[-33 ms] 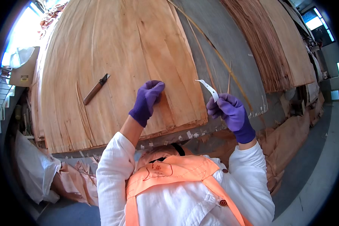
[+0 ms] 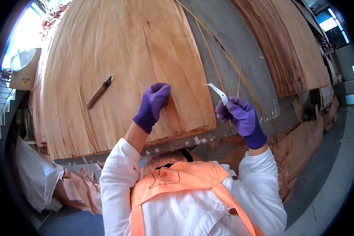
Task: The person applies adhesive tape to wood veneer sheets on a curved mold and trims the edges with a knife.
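Observation:
Wood veneer sheets point(image 2: 118, 51) lie stacked before me, with splits running along the grain. My left hand point(image 2: 155, 102), in a purple glove, is closed just over the near part of the top sheet; what its fingers hold, if anything, is hidden. Beyond the sheet's right edge, my right hand point(image 2: 240, 114), also gloved in purple, pinches a short curved strip of white tape point(image 2: 218, 91) with small dark holes. The strip's free end points up and left toward the veneer. A knife point(image 2: 99, 93) with a wooden handle rests on the sheet, left of my left hand.
A grey tabletop point(image 2: 240, 51) shows right of the stack, with thin wood slivers and a long yellowish strip point(image 2: 228, 57) across it. Darker reddish veneer point(image 2: 271, 43) is stacked farther right. White scraps stick along the near table edge. Crumpled brown sheets point(image 2: 299, 145) hang below at right.
My left hand has shifted very slightly to the left. My right hand and the tape strip stay nearly in place.

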Demonstrator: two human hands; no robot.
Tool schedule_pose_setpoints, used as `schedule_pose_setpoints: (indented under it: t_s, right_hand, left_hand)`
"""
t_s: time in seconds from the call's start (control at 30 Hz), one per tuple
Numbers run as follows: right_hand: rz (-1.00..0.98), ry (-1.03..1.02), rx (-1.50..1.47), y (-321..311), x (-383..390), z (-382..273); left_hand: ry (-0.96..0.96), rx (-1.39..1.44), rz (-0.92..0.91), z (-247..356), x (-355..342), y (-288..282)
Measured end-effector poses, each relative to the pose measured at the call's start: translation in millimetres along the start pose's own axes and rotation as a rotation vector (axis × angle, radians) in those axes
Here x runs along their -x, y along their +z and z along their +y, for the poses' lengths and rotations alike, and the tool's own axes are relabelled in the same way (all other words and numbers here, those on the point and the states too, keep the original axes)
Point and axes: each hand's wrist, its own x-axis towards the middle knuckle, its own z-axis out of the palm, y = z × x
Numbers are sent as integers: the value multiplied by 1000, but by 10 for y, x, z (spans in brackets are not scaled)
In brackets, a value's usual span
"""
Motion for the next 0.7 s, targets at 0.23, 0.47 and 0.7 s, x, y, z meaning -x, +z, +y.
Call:
schedule_pose_setpoints:
  t_s: [0.23, 0.47, 0.7]
  right_hand:
    - [-34, 5, 20, -156, -75, 38]
    - [-80, 30, 63, -82, -151, 2]
    - [-124, 48, 88, 127, -320, -91]
  left_hand:
    - [127, -123, 82, -217, 413, 212]
    - [367, -638, 259, -539, 394, 108]
    - [197, -713, 250, -378, 391, 165]
